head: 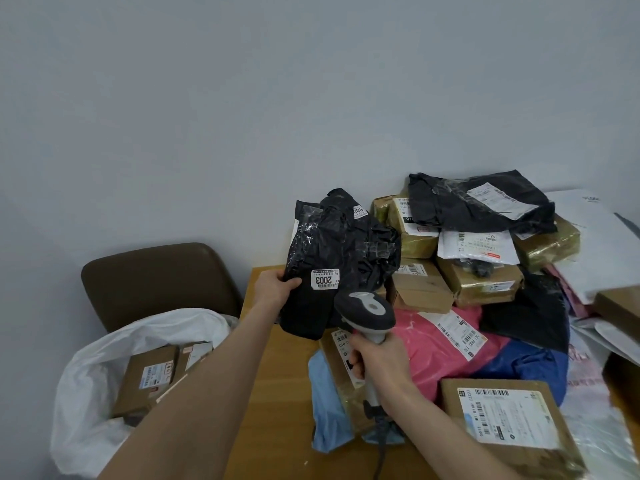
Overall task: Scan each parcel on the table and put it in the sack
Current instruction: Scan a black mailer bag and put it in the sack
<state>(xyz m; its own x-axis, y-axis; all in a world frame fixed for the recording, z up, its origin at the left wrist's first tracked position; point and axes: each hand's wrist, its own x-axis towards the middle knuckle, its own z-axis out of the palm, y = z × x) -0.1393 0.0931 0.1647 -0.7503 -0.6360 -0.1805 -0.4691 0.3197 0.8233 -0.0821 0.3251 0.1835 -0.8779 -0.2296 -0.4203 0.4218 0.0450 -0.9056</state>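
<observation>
Your right hand (377, 362) grips the scanner (367, 308), your left hand (273, 289) holds the black parcel (339, 251) aloft; glare off its crinkled wrap may spoil the read.

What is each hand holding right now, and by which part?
The left hand grips the black parcel at its left edge, beside the 2003 label; the right hand grips the scanner by its handle.

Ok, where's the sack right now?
In the head view, the white sack sits lower left, left of the table and in front of the brown chair.
</observation>
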